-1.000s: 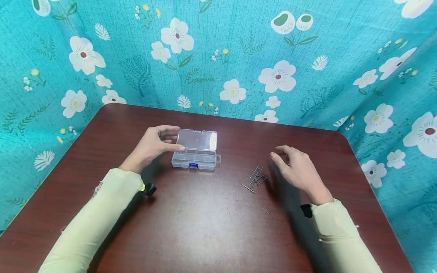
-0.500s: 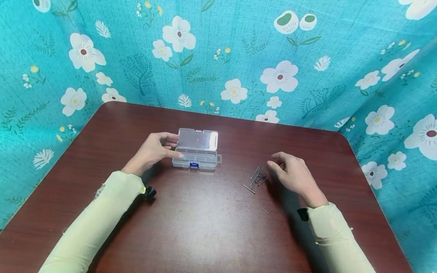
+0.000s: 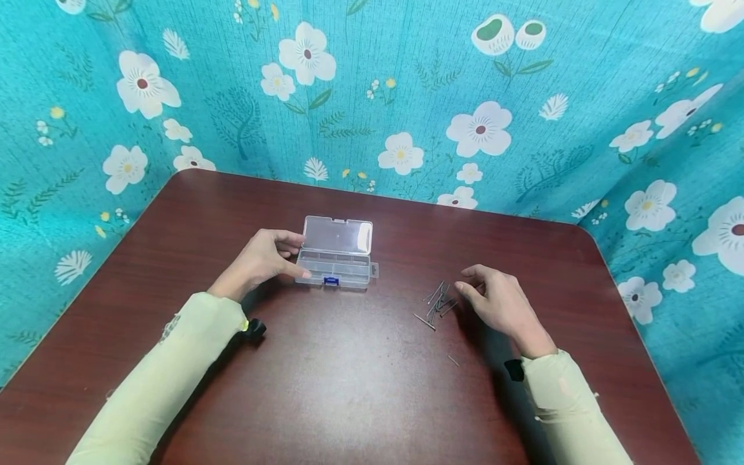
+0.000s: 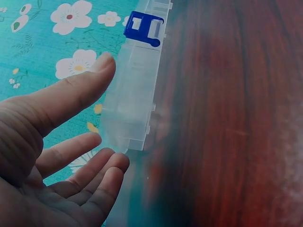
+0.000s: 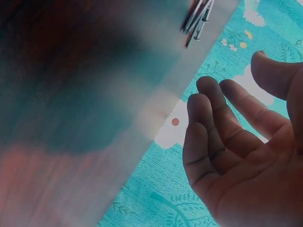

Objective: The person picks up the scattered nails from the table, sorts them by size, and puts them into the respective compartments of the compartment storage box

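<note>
A clear plastic compartment box (image 3: 334, 266) stands on the table with its lid (image 3: 338, 235) raised; a blue latch (image 3: 331, 281) is on its front. My left hand (image 3: 256, 261) is at the box's left end, thumb by the front corner and fingers beside the hinge side. The left wrist view shows the thumb (image 4: 75, 94) extended and the fingertips close to the box end (image 4: 135, 118), not wrapped round it. My right hand (image 3: 500, 303) hovers just right of a small pile of nails (image 3: 438, 300). In the right wrist view its bent fingers (image 5: 199, 113) hold nothing.
One small thin nail-like piece (image 3: 453, 360) lies apart, nearer the front of the brown table (image 3: 349, 387). A hanging tab (image 3: 374, 270) sticks out at the box's right end. Behind the table's far edge hangs a blue flowered curtain (image 3: 360, 90).
My left thumb has come down from the lid area to the box's front corner. My right hand has lowered and shifted left toward the nails. The nails have not moved.
</note>
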{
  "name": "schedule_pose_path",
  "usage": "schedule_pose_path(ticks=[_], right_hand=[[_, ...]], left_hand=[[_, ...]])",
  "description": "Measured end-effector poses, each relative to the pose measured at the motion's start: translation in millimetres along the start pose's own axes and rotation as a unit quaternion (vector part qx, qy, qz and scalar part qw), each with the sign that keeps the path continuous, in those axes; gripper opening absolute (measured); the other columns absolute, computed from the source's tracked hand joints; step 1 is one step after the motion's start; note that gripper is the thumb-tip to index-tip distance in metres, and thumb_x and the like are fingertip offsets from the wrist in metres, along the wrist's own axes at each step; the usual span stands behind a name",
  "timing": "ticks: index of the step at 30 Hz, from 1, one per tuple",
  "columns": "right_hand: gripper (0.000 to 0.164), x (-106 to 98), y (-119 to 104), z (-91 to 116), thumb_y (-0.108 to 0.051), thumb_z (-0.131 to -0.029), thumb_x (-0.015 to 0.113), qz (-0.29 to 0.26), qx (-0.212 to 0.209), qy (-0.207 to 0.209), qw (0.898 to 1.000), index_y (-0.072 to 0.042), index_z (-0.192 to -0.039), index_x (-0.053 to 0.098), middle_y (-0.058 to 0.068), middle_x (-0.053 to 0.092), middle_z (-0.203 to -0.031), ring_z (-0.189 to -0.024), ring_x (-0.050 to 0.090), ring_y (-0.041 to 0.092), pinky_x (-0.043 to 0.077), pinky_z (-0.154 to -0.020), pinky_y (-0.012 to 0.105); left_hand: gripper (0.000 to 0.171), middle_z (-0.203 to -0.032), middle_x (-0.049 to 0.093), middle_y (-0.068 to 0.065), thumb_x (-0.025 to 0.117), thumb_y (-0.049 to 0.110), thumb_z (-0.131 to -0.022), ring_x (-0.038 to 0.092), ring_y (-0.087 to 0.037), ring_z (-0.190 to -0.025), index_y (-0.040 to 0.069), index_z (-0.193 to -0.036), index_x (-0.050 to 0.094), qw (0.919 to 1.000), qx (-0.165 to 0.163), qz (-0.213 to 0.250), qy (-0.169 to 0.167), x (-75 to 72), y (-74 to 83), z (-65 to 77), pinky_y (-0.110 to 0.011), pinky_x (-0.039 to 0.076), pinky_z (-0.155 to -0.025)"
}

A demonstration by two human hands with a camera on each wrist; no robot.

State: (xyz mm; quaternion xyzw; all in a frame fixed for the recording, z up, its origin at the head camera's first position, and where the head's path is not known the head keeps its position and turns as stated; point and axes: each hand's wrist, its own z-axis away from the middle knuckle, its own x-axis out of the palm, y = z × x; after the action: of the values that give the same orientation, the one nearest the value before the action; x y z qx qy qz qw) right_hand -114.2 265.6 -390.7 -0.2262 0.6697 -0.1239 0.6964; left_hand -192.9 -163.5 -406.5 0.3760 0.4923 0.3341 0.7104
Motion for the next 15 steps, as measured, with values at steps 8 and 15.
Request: schedule_pose_path(ticks=[8, 15], right_hand=[[0.019, 8, 8, -2, -0.011, -0.096, 0.068, 0.0, -0.021, -0.008, 1.0, -0.005, -0.114, 0.071, 0.006, 0.072, -0.1, -0.083, 0.066, 0.02, 0.052, -0.074, 0.044], [0.009, 15, 9, -4, -0.009, -0.091, 0.075, 0.002, -0.032, -0.036, 0.999, -0.013, -0.1, 0.075, -0.003, 0.071, -0.089, -0.08, 0.065, 0.015, 0.051, -0.073, 0.041]], left_hand=[[0.078, -0.122, 0.064, -0.017, 0.098, 0.006, -0.06, 0.057, -0.032, -0.111, 0.003, -0.13, 0.066, 0.9997, 0.002, -0.022, -0.008, 2.9, -6.4, -1.2, -0.044, 0.048, -0.096], [0.076, -0.119, 0.065, -0.017, 0.098, 0.007, -0.061, 0.059, -0.031, -0.108, 0.003, -0.13, 0.066, 0.9996, 0.001, -0.024, -0.017, 4.0, -8.4, -1.6, -0.042, 0.051, -0.092]])
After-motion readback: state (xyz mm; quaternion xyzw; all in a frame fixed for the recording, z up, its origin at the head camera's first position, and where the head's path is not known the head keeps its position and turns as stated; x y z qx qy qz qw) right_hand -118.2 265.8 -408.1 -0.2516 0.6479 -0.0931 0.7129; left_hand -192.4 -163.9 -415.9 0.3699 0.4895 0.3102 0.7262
